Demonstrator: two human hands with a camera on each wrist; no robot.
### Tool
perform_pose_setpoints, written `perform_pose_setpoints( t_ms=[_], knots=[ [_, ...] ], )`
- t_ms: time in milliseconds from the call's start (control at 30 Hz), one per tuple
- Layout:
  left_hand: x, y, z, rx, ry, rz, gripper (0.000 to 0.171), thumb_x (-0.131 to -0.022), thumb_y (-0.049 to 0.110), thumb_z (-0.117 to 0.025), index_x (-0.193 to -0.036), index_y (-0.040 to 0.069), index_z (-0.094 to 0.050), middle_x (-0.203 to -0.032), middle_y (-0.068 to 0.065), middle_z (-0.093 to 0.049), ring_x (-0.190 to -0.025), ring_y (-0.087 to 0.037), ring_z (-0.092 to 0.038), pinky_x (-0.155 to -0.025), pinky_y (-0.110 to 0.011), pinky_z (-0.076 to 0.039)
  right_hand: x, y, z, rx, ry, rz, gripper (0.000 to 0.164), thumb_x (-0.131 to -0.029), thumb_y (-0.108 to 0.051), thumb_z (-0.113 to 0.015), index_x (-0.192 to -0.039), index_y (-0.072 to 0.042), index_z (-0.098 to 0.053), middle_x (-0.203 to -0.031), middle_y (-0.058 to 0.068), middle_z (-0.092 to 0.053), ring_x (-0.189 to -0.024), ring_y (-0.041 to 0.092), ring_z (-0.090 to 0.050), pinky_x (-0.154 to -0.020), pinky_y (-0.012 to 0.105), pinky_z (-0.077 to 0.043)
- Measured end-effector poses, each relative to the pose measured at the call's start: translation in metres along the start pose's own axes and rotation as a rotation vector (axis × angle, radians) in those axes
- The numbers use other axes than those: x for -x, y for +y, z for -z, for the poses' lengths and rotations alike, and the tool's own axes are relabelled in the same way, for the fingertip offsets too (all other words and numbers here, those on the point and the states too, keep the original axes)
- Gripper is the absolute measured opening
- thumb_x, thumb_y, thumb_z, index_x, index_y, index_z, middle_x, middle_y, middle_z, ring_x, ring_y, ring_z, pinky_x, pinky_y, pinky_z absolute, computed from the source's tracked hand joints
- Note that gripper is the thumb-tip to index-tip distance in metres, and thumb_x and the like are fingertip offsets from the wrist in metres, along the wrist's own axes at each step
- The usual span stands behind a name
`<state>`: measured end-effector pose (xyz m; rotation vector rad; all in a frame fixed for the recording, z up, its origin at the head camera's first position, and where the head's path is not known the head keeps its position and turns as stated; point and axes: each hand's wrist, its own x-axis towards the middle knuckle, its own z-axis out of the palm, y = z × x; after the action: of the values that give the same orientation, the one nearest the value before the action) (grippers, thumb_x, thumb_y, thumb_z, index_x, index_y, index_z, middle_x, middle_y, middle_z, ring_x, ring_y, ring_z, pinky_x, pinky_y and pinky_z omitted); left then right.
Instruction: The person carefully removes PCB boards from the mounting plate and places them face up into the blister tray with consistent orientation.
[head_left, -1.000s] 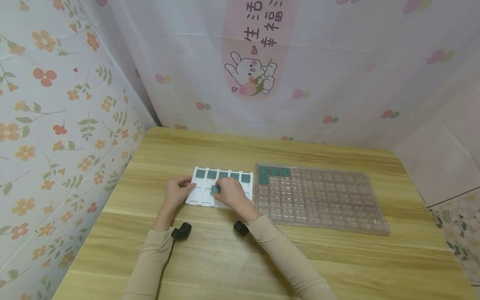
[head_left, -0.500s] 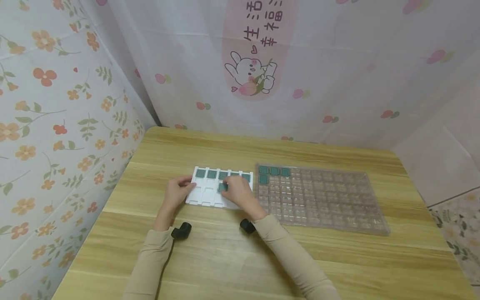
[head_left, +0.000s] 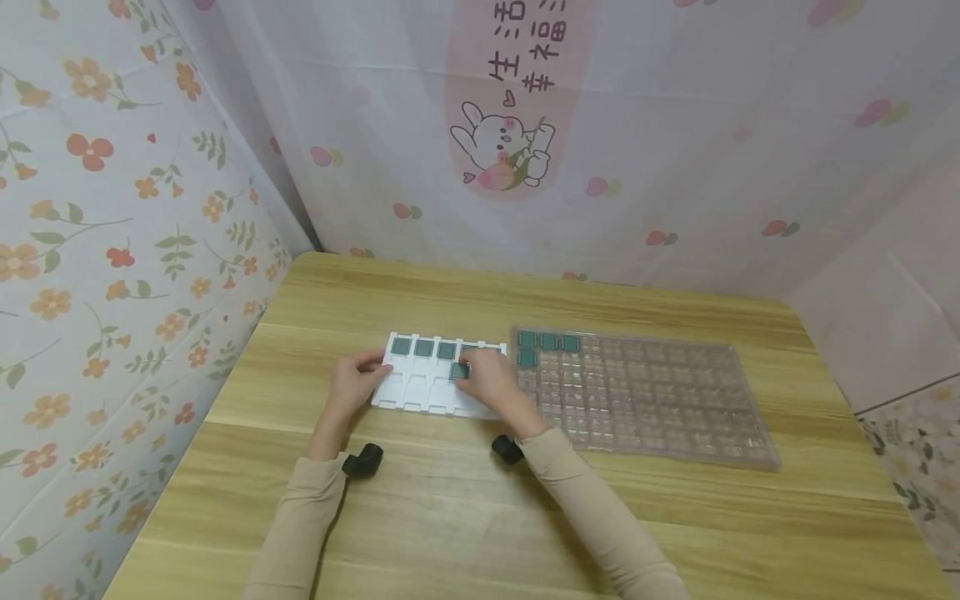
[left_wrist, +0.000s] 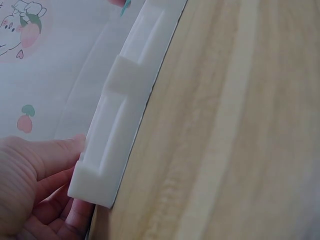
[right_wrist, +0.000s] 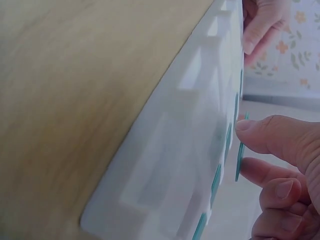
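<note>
A small square green circuit board (head_left: pixel 457 372) is pinched between the thumb and a finger of my right hand (head_left: pixel 491 382). In the right wrist view, the circuit board (right_wrist: pixel 241 155) appears edge-on, held just above the white tray. My left hand (head_left: pixel 354 385) grips the left end of that white slotted tray (head_left: pixel 390 390), with the thumb along its edge in the left wrist view. Green boards (head_left: pixel 423 348) fill the tray's far row; my right hand partly hides those at the right. The near slots that show hold none.
Right of the white tray lies a clear plastic tray (head_left: pixel 645 392) with many small pockets. Several green boards (head_left: pixel 549 342) sit in its far left corner. Both trays rest on a wooden table (head_left: pixel 420 517), with printed curtains (head_left: pixel 637 150) behind and at the left.
My right hand has moved rightward along the white tray, carrying the green circuit board with it. The left hand keeps its grip on the tray's left end.
</note>
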<state>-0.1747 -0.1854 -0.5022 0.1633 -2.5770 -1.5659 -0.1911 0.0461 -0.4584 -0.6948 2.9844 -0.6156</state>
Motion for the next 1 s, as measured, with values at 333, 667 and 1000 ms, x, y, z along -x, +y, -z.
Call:
perform_pose_setpoints(
  t_ms=[333,667,1000],
  knots=[
    [0.000,0.000,-0.001,-0.017,0.004,-0.022,0.029,-0.080,0.002,-0.069,-0.107,-0.010,-0.065,-0.088,-0.022,-0.066,-0.078,-0.024,-0.059,-0.064,-0.016,-0.042,0.006,0.014,0.007,0.020,0.039,0.019,0.024,-0.077,-0.013,-0.075,-0.097,-0.001,-0.070,-0.064,0.006,-0.066,-0.045,0.006,-0.042,-0.105,0.050,-0.028],
    [0.000,-0.002,-0.001,0.002,0.008,-0.014,0.030,-0.080,0.001,-0.069,-0.106,-0.011,-0.065,-0.089,-0.024,-0.066,-0.077,-0.023,-0.059,-0.062,-0.015,-0.043,0.010,0.028,0.014,-0.049,0.028,-0.044,0.026,-0.078,-0.009,-0.073,-0.100,0.003,-0.069,-0.068,0.011,-0.064,-0.042,0.006,-0.027,-0.041,0.017,-0.028],
    [-0.001,-0.002,-0.002,0.003,0.020,-0.031,0.028,-0.078,-0.001,-0.071,-0.105,-0.010,-0.066,-0.088,-0.024,-0.067,-0.077,-0.023,-0.060,-0.062,-0.012,-0.042,0.016,0.049,0.020,-0.077,0.063,-0.055,0.025,-0.076,-0.006,-0.073,-0.098,0.005,-0.069,-0.063,0.006,-0.062,-0.043,0.006,-0.037,-0.042,0.018,-0.031]
  ],
)
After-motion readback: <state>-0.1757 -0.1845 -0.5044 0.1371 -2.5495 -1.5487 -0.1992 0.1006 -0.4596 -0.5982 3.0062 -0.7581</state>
